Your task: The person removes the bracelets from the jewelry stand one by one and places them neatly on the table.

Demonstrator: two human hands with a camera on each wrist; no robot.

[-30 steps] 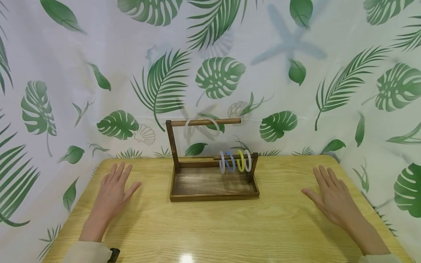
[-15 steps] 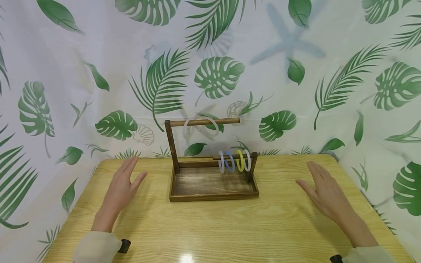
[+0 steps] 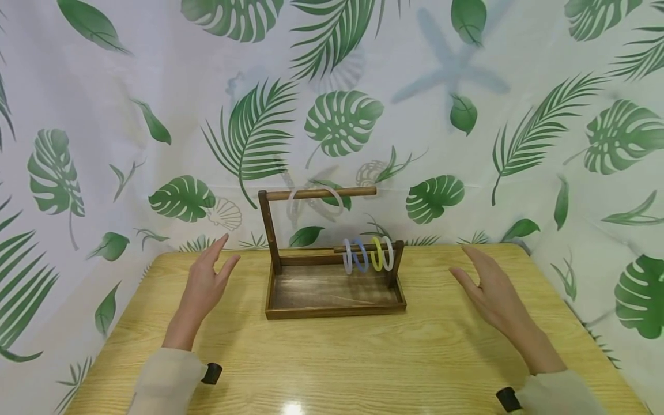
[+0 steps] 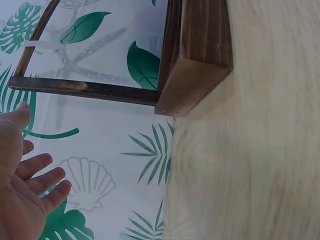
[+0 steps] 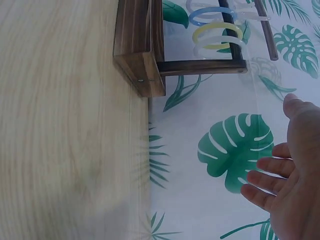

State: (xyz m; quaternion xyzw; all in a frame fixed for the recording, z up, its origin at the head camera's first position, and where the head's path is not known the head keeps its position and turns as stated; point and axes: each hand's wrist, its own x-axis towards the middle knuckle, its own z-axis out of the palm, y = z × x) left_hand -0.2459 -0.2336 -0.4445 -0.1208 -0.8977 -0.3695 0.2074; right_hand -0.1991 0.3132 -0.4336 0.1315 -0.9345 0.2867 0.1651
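Observation:
A dark wooden stand (image 3: pixel 336 312) with a tray base and two horizontal bars stands on the table. On its lower right bar hang a clear bracelet (image 3: pixel 347 257), a blue bracelet (image 3: pixel 361 256), a yellow bracelet (image 3: pixel 376 254) and a white bracelet (image 3: pixel 388 254). A whitish translucent bracelet (image 3: pixel 339 203) hangs on the upper bar (image 3: pixel 358 191). Left of the stand, my left hand (image 3: pixel 203 282) is raised above the table with fingers extended, holding nothing. On the other side, my right hand (image 3: pixel 493 288) is likewise raised, fingers extended and apart from the stand.
The light wooden table (image 3: pixel 332 363) spans the lower part of the head view. Behind it and at both sides hangs a white curtain (image 3: pixel 394 121) printed with green leaves. Black bands (image 3: pixel 211 373) show at both wrists.
Both hands have lifted and moved inward toward the stand, the left one to the right and the right one to the left. The stand and its bracelets have stayed in place.

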